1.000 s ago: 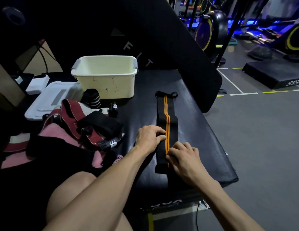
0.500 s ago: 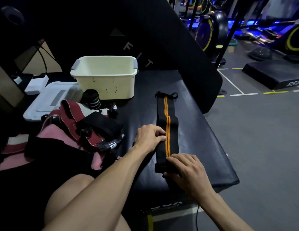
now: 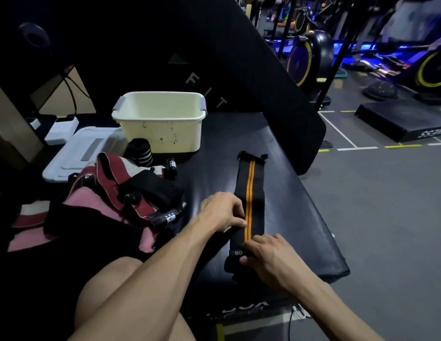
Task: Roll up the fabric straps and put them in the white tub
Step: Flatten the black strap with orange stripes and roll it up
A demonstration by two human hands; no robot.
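Strap point(image 3: 250, 190) — black, orange-striped, flat, near end folded

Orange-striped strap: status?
Both hands on strap: left hand pinches its edge, right hand grips near end. Still flat. White tub path unobstructed.

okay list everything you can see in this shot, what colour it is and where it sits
strap: 1, black with orange stripe, flat along the bench
bench: 1, black, padded, under everything
tub: 1, white, far end of bench
rolled strap: 1, black with pale stripes, beside the tub's near left corner
strap pile: 1, red, pink and black, left of bench
lid: 1, white, left of tub
exercise bikes: several, black and yellow, background
left hand: pinching strap's left edge
right hand: gripping strap's near end
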